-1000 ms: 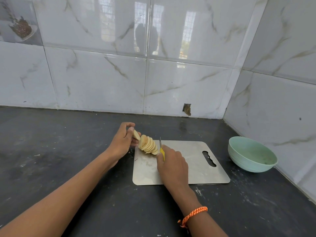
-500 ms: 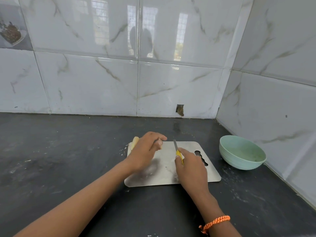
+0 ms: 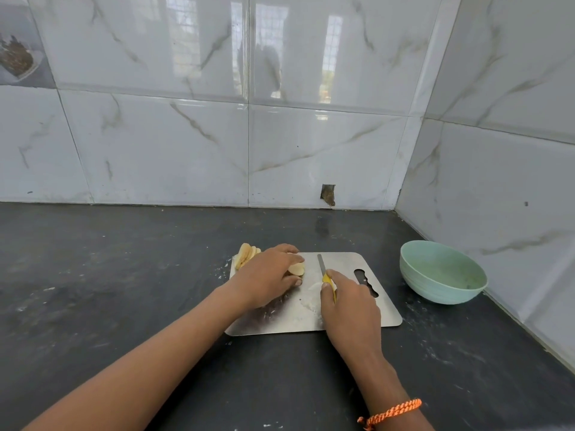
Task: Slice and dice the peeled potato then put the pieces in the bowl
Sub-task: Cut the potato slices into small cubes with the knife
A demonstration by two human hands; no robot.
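Potato slices (image 3: 245,255) fanned in an overlapping row at the far left corner of the cutting board (image 3: 348,262), some leaning past its edge toward the tabletop (image 3: 124,275). More slices (image 3: 296,269) tucked under the left hand (image 3: 270,275) — fingers laid over them and bent down, thumb at the near side, holding the little stack flat against the metal board. Right hand (image 3: 350,306) curled round the yellow handle of a knife (image 3: 321,265), fist resting on the board, narrow blade pointing away toward the back wall and lying just to the right of the held slices, apart from them; cannot tell whether the blade touches the board. Whitish wet smear (image 3: 311,301) on the board between the two hands. Handle cutout (image 3: 365,279) at the board's right end, partly covered by the right hand. Orange braided band (image 3: 390,412) on the right wrist.

Bowl (image 3: 443,272) — pale green, upright — on the dark tabletop well to the right of the board, close to the tiled side wall (image 3: 497,150), no potato visible inside. White flecks scattered on the tabletop around the board. Small dark hole (image 3: 327,194) low in the back wall tiles behind the board.
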